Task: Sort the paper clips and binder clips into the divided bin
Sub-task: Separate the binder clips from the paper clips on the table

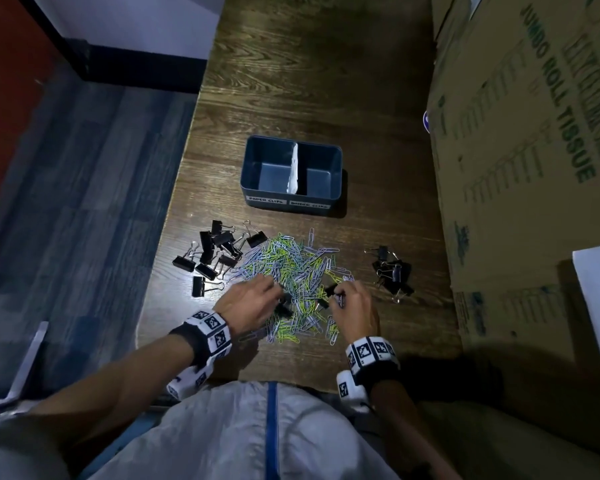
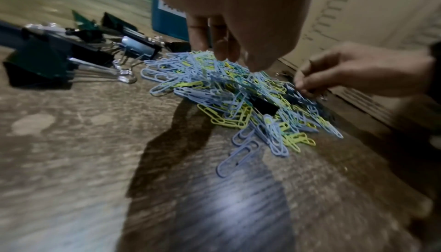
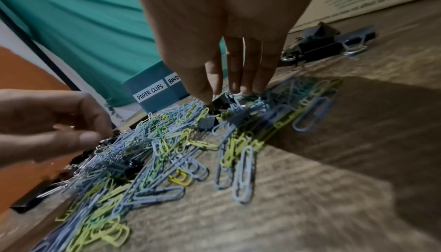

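A heap of blue and yellow paper clips (image 1: 291,268) lies on the table in front of the dark blue divided bin (image 1: 257,174), both of whose compartments look empty. Black binder clips sit in a left group (image 1: 215,251) and a right group (image 1: 392,268), with a few buried in the heap. My right hand (image 3: 214,94) pinches a small black binder clip (image 3: 218,102) between thumb and fingers at the heap's right side. My left hand (image 1: 274,292) digs its curled fingers into the heap's left side beside a black clip (image 1: 284,301); whether it grips it is hidden.
Large cardboard boxes (image 1: 520,168) wall off the table's right side, close to the right clip group. The table's left edge (image 1: 174,209) drops to the floor just past the left clip group. The bin's front carries the labels PAPER CLIPS (image 3: 150,94) on the left and BINDER CLIPS on the right.
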The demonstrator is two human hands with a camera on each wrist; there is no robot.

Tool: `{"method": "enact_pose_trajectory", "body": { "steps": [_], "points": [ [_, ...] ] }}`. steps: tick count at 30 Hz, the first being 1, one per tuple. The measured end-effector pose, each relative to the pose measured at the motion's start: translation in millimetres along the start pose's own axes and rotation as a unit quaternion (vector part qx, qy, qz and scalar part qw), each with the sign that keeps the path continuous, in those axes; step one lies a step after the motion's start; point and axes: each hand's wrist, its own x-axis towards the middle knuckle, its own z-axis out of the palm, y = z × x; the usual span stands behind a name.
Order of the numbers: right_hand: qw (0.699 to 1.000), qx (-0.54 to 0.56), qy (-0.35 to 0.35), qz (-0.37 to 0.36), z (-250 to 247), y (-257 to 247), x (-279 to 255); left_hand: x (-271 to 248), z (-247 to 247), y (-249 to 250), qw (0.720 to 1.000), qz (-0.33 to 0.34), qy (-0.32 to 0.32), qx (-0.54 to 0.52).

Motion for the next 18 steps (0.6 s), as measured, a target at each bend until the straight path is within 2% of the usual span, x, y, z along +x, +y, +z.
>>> {"method": "enact_pose_trajectory", "body": {
  "steps": [2,3,5,7,14,18],
  "points": [
    [0.999,-0.018,-0.019,-0.022,-2.2,-6.9,1.3,-0.9,6.9,6.5,0.996,0.063,-0.048,0.045],
    [0.999,-0.023,-0.03,-0.037,-2.5,-10.3,1.9,0.9,7.4,10.8,0.991,0.068,-0.091,0.066],
    [0.998,-0.025,-0.034,-0.055,-3.7,-15.7,3.9,5.7,7.1,19.6,0.982,0.049,-0.164,0.083],
    [0.998,-0.028,-0.026,-0.059,-4.5,-20.3,6.3,9.3,5.4,26.9,0.979,0.029,-0.189,0.071],
    [0.998,-0.024,-0.048,-0.037,-10.6,-29.6,15.1,19.6,6.9,37.1,0.983,0.024,-0.176,0.044],
    [0.998,-0.016,-0.05,-0.021,-12.0,-26.9,18.7,16.2,2.2,35.6,0.993,0.021,-0.111,-0.011]
  ]
}}
